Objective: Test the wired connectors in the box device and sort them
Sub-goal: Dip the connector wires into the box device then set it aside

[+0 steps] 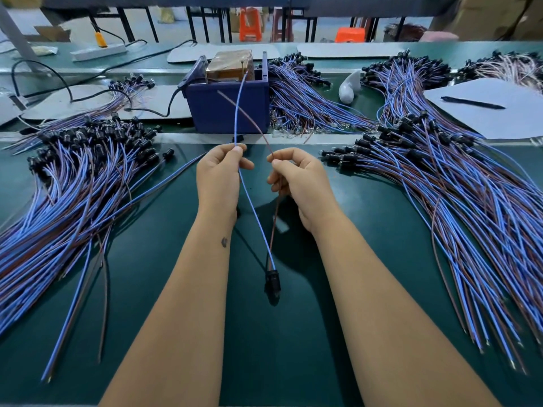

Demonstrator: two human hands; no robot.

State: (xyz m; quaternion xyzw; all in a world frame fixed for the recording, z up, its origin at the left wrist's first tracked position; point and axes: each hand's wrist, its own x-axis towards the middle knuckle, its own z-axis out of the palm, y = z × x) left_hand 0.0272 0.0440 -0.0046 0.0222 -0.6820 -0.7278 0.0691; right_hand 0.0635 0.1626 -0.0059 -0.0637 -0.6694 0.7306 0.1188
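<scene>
Left hand (pixel 221 174) pinching thin blue wire (pixel 238 113), right hand (pixel 296 177) pinching brown wire (pixel 244 113); tips possibly missing dark-blue plastic box device (pixel 229 107) contacts, black connector (pixel 272 284) dangling, swinging.

Wire tips (pixel 246 72) hidden inside blue box (pixel 227 108); right pile (pixel 470 201) cut off.

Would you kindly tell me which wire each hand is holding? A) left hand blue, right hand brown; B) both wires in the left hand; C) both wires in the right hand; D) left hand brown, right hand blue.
A: the left hand pinches the thin blue wire, the right hand pinches the thin brown wire, and the black plastic connector hangs below.
</scene>
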